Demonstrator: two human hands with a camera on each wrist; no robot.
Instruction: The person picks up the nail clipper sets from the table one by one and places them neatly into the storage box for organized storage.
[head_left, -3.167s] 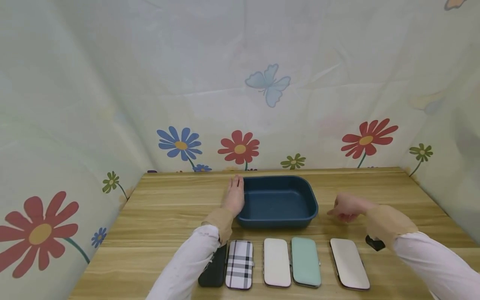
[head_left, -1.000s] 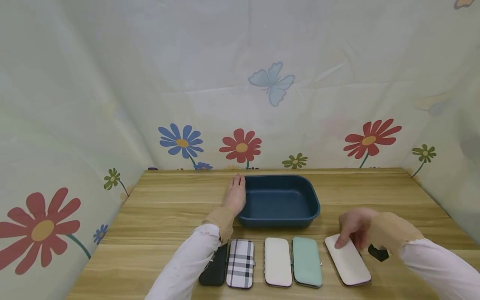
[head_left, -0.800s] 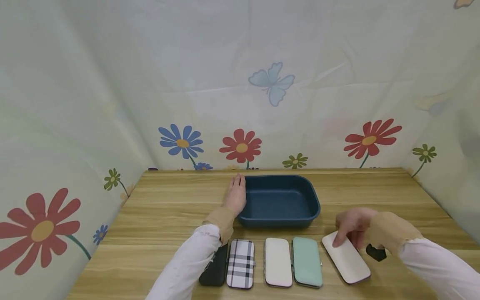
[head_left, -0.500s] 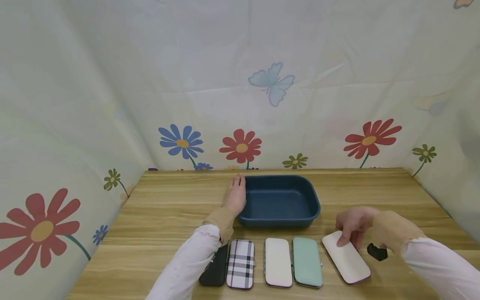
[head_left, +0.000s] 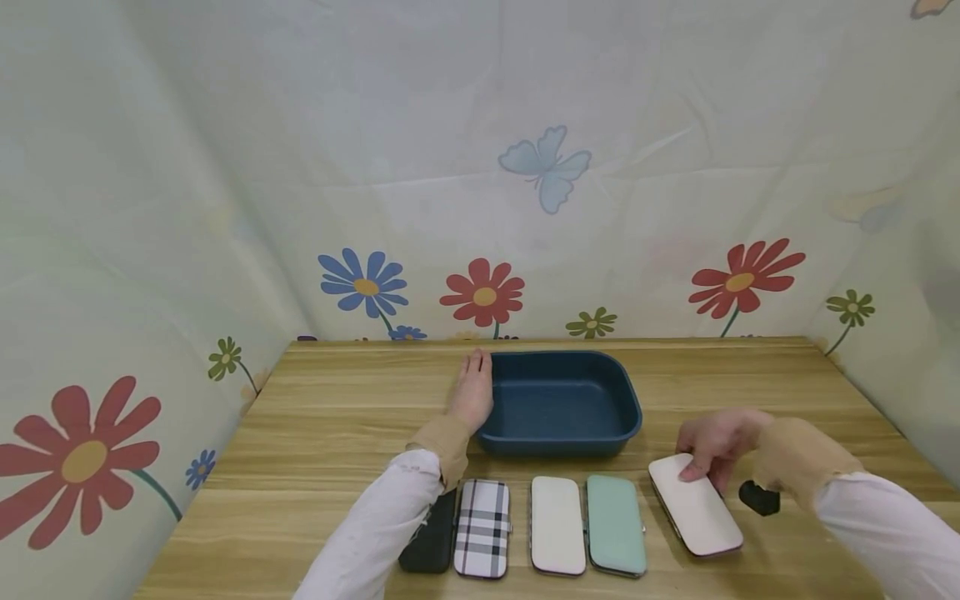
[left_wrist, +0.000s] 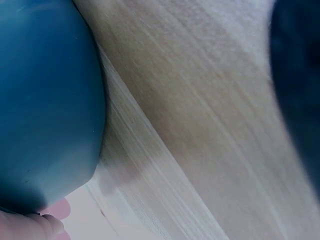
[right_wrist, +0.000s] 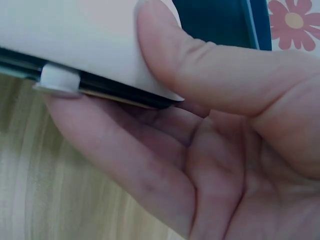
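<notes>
My right hand (head_left: 718, 442) pinches the far end of a cream-white slim clasp case (head_left: 701, 515), thumb on top and fingers underneath. In the right wrist view the case's dark edge and pale clasp (right_wrist: 60, 79) show by the index finger. The case is tilted, its far end raised. My left hand (head_left: 472, 396) rests with straight fingers along the left side of a dark blue bin (head_left: 558, 446). Only a fingertip (left_wrist: 30, 226) of it shows beside the bin wall in the left wrist view. Nothing lies inside the bin.
Nearer me on the wooden table (head_left: 337, 400) lie a mint case (head_left: 615, 525), another white case (head_left: 557, 525), a plaid case (head_left: 482, 529) and a black case (head_left: 431, 537) partly under my left sleeve. A small black object (head_left: 759, 497) lies by my right wrist. A flowered curtain (head_left: 420, 167) hangs behind.
My right hand has come down from beside the bin and taken hold of the rightmost white case, whose far end has risen and shifted slightly away from me. The left hand stays at the bin.
</notes>
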